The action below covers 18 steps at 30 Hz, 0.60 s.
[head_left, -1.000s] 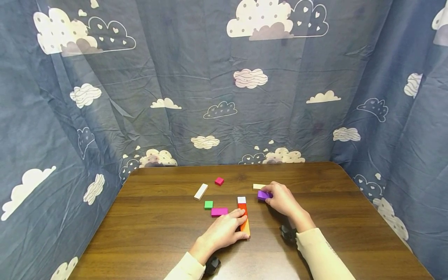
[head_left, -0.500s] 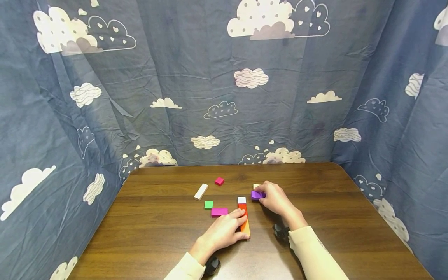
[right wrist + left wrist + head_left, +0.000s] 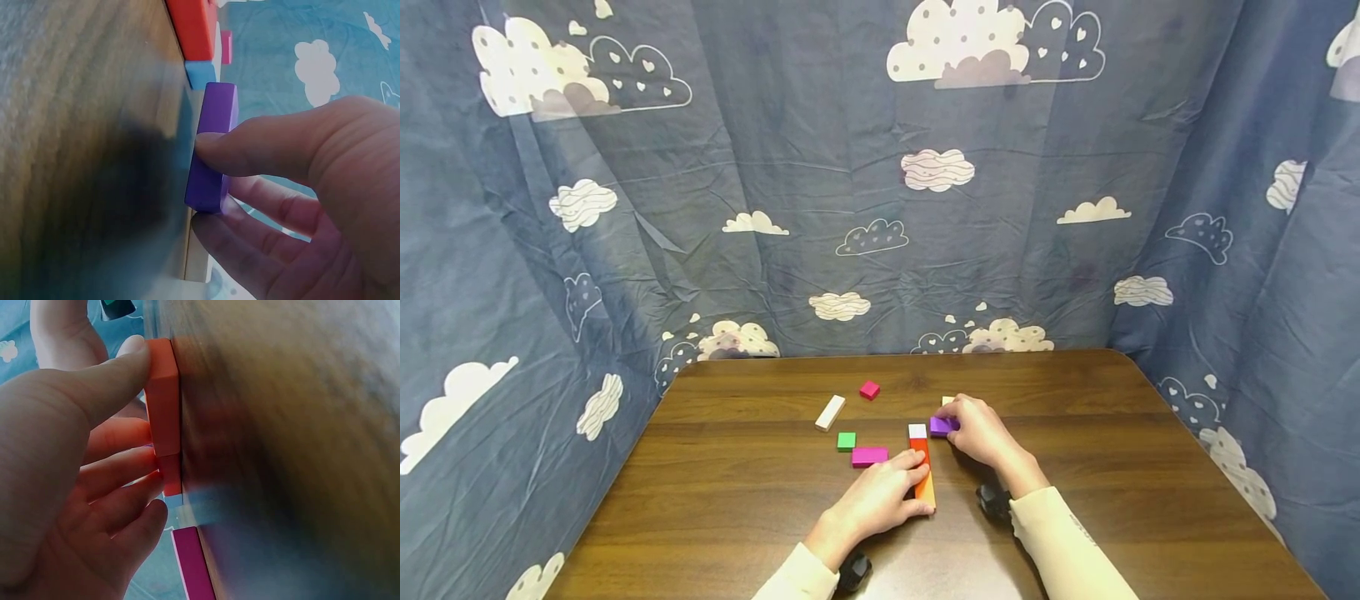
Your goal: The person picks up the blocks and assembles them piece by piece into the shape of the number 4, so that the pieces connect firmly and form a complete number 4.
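Note:
On the wooden table, an orange block [image 3: 928, 492], a red block [image 3: 920, 448] and a small pale block [image 3: 917, 431] lie end to end in a line. My left hand [image 3: 880, 493] holds this row, thumb at the orange block's near end, fingertips over the orange and red blocks. A purple block [image 3: 943, 427] is pinched between thumb and fingers of my right hand [image 3: 985, 431]. It is just right of the pale block, with a small gap between them. Behind it lies a cream block [image 3: 948, 400], partly hidden by that hand.
Left of the row lie a magenta block [image 3: 869, 457], a small green block [image 3: 847, 442], a white block [image 3: 831, 413] and a small crimson block [image 3: 869, 390]. A cloud-patterned curtain [image 3: 865, 267] hangs behind the table's far edge.
My right hand has brought the purple block leftward, closer to the pale block. The left hand and the row under it have stayed in place.

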{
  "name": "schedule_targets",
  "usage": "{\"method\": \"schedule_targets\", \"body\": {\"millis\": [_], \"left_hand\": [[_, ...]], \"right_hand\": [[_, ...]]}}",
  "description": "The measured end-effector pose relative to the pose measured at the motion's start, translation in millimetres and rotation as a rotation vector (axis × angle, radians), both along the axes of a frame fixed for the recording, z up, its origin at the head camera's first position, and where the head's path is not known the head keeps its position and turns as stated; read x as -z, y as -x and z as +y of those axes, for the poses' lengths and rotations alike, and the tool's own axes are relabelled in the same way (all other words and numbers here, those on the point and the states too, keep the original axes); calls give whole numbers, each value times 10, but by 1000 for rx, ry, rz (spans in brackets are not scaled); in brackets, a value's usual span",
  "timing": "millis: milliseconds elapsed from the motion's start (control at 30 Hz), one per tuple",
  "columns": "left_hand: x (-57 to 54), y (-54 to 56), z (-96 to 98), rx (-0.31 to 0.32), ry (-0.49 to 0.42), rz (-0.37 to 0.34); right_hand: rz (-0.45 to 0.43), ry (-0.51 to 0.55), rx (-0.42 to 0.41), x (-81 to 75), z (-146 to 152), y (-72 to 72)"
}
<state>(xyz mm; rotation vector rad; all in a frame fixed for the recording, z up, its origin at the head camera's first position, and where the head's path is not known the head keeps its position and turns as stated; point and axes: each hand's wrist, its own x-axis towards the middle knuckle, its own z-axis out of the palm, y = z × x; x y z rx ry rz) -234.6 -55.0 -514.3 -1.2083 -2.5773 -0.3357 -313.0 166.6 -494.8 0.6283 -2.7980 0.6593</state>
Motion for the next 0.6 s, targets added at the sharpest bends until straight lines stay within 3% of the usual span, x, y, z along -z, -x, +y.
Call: {"method": "schedule_targets", "body": {"millis": [200,400,600], "left_hand": [[16,-20,-9,-9,6,-30],[7,2,2,-8,11,-15],[-19,-9,-2,-35,37,-72]], "right_hand": [[-21,-6,-7,47,-22,-12],[-26,-11,-7,64,-15,10],[-27,-13,-14,80,-21,12]]}}
